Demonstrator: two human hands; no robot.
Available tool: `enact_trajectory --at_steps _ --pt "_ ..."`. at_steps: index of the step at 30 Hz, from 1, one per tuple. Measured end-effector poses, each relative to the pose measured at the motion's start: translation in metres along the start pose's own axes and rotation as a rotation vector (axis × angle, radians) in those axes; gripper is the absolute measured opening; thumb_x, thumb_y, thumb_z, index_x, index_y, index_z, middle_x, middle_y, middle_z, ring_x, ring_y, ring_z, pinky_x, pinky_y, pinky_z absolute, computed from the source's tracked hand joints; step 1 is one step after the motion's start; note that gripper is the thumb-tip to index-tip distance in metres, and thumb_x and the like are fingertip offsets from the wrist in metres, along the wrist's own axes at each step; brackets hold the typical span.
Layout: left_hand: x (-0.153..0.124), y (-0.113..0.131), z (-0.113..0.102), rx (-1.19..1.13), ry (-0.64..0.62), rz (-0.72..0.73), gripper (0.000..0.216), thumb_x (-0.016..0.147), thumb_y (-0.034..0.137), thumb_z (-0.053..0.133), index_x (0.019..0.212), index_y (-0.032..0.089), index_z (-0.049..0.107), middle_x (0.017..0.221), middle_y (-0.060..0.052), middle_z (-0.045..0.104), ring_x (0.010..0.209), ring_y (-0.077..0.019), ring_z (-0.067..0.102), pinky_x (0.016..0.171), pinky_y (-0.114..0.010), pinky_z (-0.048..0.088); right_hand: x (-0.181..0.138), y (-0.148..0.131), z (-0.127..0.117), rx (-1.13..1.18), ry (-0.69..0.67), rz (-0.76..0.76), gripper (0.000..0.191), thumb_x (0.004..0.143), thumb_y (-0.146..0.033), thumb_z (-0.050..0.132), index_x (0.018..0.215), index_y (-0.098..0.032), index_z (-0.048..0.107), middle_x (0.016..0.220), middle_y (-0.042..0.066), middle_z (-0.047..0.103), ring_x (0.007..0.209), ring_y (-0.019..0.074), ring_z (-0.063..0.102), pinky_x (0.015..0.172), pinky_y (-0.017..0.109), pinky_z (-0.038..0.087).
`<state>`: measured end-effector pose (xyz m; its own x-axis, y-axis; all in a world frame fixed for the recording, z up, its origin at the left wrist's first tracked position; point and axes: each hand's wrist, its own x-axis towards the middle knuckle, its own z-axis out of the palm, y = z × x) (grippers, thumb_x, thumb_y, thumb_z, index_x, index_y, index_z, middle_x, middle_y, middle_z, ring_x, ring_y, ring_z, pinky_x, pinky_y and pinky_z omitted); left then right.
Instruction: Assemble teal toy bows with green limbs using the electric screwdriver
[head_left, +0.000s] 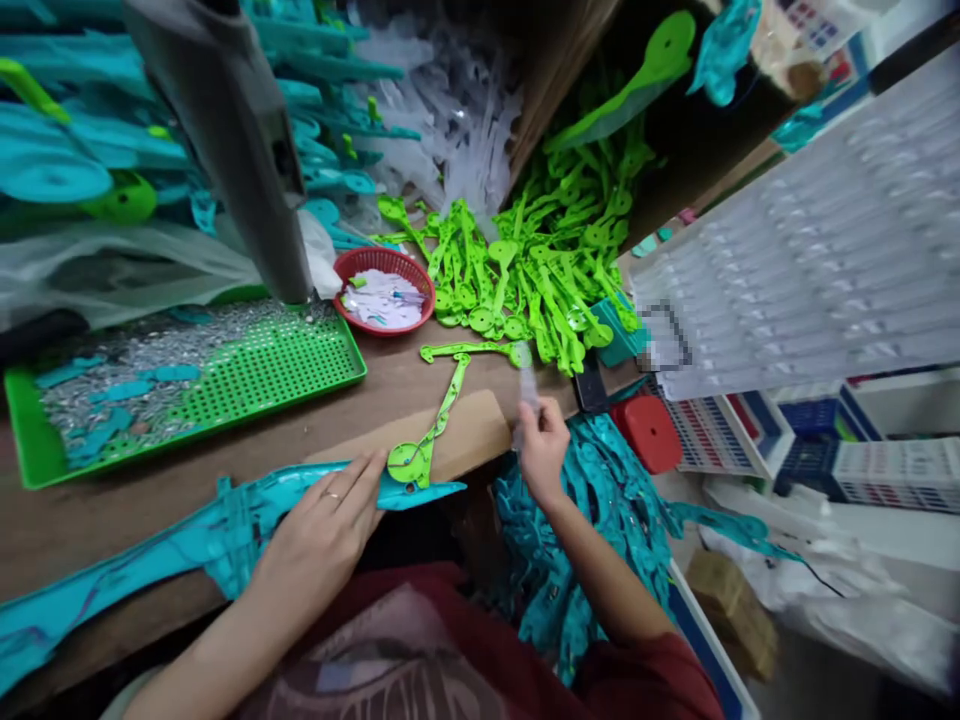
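My left hand [322, 525] is closed over a long teal plastic part [176, 535] at the table's front edge. Its fingers lie across the top and its thumb is hidden. Just past those fingertips, a lime green plastic arm with a round end [410, 462] rests over the teal part, with a thin dark wire along it. My right hand [543, 450] pinches a clear plastic strip [528, 378], held upright. The strip's top overlaps the round end of a second lime green arm [472, 349] lying on the table. A cardboard piece [472, 435] lies between my hands.
Lime green parts [540, 280] are heaped at the back, beside clear pieces [457, 110]. A green tray [277, 370] of small metal pieces is left, near a red basket [382, 262]. A grey post [232, 150] rises there. Teal parts [592, 530] pile at right.
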<state>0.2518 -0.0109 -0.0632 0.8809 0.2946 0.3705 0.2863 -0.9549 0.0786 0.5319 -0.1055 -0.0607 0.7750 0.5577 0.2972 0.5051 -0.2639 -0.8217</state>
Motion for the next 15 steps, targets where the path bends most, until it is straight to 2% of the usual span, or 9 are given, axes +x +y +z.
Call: enact_trajectory --at_steps 3,5,8,12,15 --pt "-0.001 0.000 0.000 -0.020 0.004 0.013 0.036 0.101 0.012 0.041 0.120 0.003 0.070 0.140 -0.020 0.062 0.121 -0.0321 0.064 0.098 -0.045 0.046 0.006 -0.007 0.000 0.109 0.102 0.050 0.025 0.097 -0.048 0.047 0.098 -0.023 0.052 0.086 0.000 0.055 0.076 0.0149 0.056 0.072 0.027 0.048" --pt "-0.001 -0.001 0.000 0.003 0.012 0.026 0.036 0.102 0.012 0.040 0.120 0.001 0.070 0.139 -0.022 0.063 0.120 -0.0325 0.065 0.097 -0.045 0.047 0.013 -0.015 0.001 0.220 0.069 0.081 0.027 0.091 -0.049 0.057 0.098 -0.023 0.053 0.091 0.001 0.059 0.083 0.0147 0.059 0.077 0.027 0.050" --pt "-0.001 -0.001 -0.001 0.029 0.017 0.031 0.036 0.102 0.011 0.040 0.119 0.001 0.070 0.138 -0.021 0.064 0.119 -0.0328 0.066 0.096 -0.046 0.047 0.019 -0.019 0.002 0.292 -0.152 0.215 0.030 0.080 -0.046 0.073 0.085 -0.020 0.058 0.079 0.000 0.062 0.072 0.0129 0.059 0.068 0.024 0.050" --pt "-0.003 -0.002 0.000 0.004 0.004 0.021 0.034 0.101 0.010 0.042 0.118 0.003 0.071 0.140 -0.020 0.063 0.122 -0.0328 0.065 0.097 -0.045 0.047 0.014 -0.024 -0.004 0.328 -0.307 0.378 0.032 0.082 -0.051 0.065 0.076 -0.021 0.055 0.055 -0.005 0.054 0.043 0.0095 0.048 0.039 0.021 0.035" --pt "-0.005 -0.002 0.001 -0.007 -0.019 0.016 0.034 0.101 0.009 0.043 0.119 0.004 0.070 0.143 -0.020 0.060 0.124 -0.0331 0.064 0.097 -0.045 0.049 0.010 -0.032 0.000 0.401 -0.549 0.526 0.034 0.078 -0.052 0.069 0.079 -0.021 0.055 0.053 -0.005 0.057 0.038 0.0090 0.049 0.031 0.018 0.031"
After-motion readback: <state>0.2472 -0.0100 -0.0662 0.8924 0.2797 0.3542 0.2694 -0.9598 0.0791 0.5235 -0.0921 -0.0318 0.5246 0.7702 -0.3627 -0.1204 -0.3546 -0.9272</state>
